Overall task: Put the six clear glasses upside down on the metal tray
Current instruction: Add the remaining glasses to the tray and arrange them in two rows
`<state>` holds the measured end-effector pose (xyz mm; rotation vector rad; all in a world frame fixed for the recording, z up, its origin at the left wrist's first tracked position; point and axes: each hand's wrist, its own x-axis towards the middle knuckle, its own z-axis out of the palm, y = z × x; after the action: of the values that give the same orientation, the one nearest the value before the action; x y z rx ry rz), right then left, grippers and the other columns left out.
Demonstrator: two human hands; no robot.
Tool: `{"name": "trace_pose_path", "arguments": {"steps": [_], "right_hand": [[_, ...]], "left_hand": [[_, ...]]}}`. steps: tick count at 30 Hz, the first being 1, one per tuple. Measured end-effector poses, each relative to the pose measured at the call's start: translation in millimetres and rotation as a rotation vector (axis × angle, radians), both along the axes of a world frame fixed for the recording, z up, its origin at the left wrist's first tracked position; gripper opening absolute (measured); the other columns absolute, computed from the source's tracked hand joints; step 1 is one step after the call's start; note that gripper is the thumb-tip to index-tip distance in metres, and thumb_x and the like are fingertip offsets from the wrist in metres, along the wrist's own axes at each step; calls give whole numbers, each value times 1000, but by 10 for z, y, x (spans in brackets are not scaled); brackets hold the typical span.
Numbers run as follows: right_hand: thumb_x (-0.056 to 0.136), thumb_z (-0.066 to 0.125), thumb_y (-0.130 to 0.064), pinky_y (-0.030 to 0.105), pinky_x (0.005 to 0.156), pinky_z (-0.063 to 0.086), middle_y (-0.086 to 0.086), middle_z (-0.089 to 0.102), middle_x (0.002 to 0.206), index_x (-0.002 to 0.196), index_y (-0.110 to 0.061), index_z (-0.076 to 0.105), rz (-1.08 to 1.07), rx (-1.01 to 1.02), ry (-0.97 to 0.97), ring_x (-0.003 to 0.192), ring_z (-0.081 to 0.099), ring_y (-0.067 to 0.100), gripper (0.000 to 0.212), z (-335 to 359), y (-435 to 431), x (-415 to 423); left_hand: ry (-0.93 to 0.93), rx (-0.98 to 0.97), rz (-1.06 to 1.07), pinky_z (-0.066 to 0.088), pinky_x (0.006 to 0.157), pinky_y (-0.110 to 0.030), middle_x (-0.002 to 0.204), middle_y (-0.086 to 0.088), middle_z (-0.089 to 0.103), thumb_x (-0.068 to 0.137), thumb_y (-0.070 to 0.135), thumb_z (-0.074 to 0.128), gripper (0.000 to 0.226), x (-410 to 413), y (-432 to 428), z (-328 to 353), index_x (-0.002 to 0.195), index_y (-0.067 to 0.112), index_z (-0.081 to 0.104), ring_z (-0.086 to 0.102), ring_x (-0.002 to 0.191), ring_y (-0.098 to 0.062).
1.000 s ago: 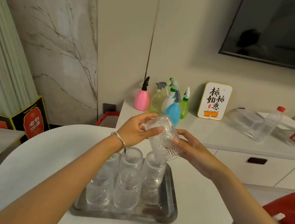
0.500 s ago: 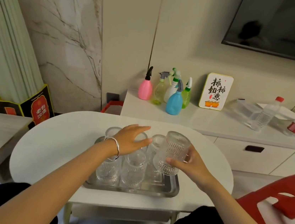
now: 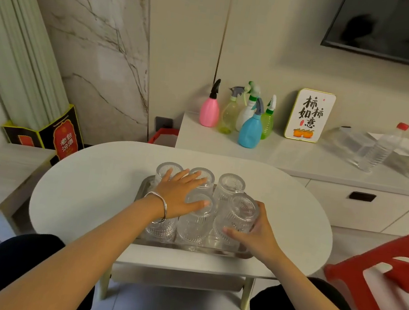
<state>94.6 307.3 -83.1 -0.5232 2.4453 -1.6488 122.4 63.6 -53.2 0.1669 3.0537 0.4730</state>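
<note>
Right now the sixth ribbed clear glass [image 3: 238,217] sits base up at the near right corner of the metal tray [image 3: 144,183], slightly tilted, with the right hand [image 3: 256,234] wrapped around it: thumb on the near side, fingers round the far right side, a closed grip on that glass. Whether its rim rests fully on the tray I cannot tell. Five other clear glasses stand inverted on the tray in two rows: the far left glass [image 3: 168,169], far middle glass [image 3: 204,175] and far right glass [image 3: 230,185] behind, the near middle glass [image 3: 196,221] and near left glass [image 3: 161,226] in front. The left hand [image 3: 179,194] lies flat and spread over their upturned bases, fingers extended, thumb on the near middle glass, gripping nothing; a silver bangle [image 3: 162,207] circles its wrist. The tray lies on a white oval worktop [image 3: 86,186]. Beyond it, a long white cabinet [image 3: 313,163] carries a cluster of spray bottles, among them a pink spray bottle [image 3: 210,108] and a blue spray bottle [image 3: 251,127], beside a sign with Chinese characters [image 3: 309,115] and a plastic water bottle [image 3: 382,148]. A red plastic stool [image 3: 388,288] stands at the right.
</note>
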Motion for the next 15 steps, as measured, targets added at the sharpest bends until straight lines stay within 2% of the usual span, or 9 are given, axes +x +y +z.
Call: {"name": "trace_pose_path", "arguments": {"steps": [2, 6, 9, 15], "right_hand": [[55, 89, -26, 17, 86, 47, -11, 56, 116, 121, -27, 38, 2, 24, 6, 108, 56, 1, 83, -32, -20, -5], [52, 89, -30, 14, 82, 44, -9, 56, 113, 112, -32, 38, 0, 51, 5, 106, 57, 6, 79, -102, -43, 2], [52, 90, -30, 14, 82, 44, -11, 56, 113, 105, -41, 38, -2, 50, 7, 105, 57, 2, 75, -140, -64, 12], [55, 90, -27, 13, 85, 41, -15, 54, 113, 105, -44, 37, 6, 36, 12, 107, 55, -1, 75, -162, -94, -5]], "left_hand": [[6, -3, -1, -9, 114, -47, 158, 8, 5, 84, 65, 31, 68, -2, 2, 0, 143, 37, 11, -3, 144, -16], [13, 6, 0, -9, 114, -47, 157, 8, 6, 84, 66, 32, 68, -9, -6, -12, 143, 38, 12, -2, 145, -16], [14, 13, 0, -9, 114, -46, 157, 9, 6, 84, 66, 32, 67, -12, -10, -20, 142, 40, 12, -2, 144, -16], [20, 26, 7, -8, 114, -46, 157, 8, 7, 83, 66, 33, 68, -29, -20, -36, 142, 40, 13, -1, 145, -16]]}}
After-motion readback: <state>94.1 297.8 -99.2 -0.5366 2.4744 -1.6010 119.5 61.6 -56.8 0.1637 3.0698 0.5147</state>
